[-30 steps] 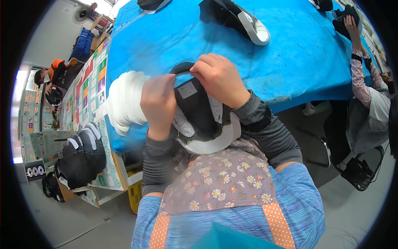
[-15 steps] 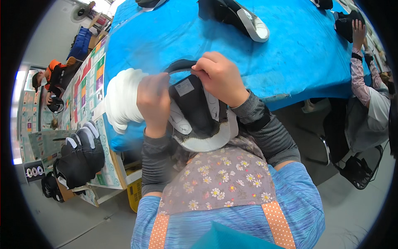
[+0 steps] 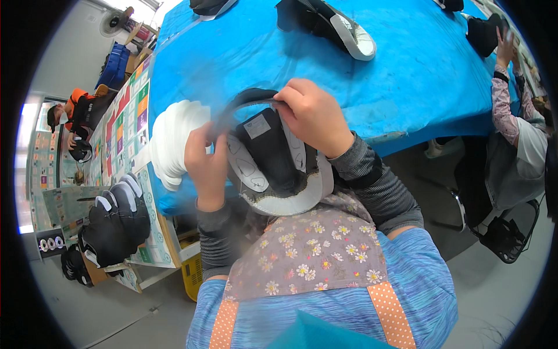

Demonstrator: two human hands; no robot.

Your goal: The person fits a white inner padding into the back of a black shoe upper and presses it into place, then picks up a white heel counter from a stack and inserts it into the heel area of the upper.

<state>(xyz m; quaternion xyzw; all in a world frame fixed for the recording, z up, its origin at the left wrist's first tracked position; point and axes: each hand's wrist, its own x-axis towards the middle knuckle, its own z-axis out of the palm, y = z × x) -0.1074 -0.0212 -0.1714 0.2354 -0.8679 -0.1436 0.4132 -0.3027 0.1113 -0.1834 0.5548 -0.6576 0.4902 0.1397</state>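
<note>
A black shoe upper [image 3: 270, 148] lies bottom-up against my apron, with a whitish band along its near rim. Inside it show a dark tongue with a pale label and white lining pieces marked with drawn outlines. My right hand [image 3: 311, 113] pinches the upper's far edge between thumb and fingers. On the left side of that edge, my left hand [image 3: 208, 166] has its thumb and forefinger closed around the dark rim; the contact is partly smeared. A stack of white padding pieces [image 3: 177, 139] stands just left of my left hand.
A blue-covered table [image 3: 244, 52] spreads ahead, bearing a black shoe upper with a white sole-side [image 3: 343, 35] and another dark upper [image 3: 212, 7]. Several black uppers [image 3: 119, 224] are stacked at left. A co-worker's hand [image 3: 504, 46] holds a dark piece at far right; another person works at far left.
My left hand has shifted slightly left and down along the upper's rim, uncovering more of the left lining piece. The far rim appears tilted a little; my right hand moved slightly right.
</note>
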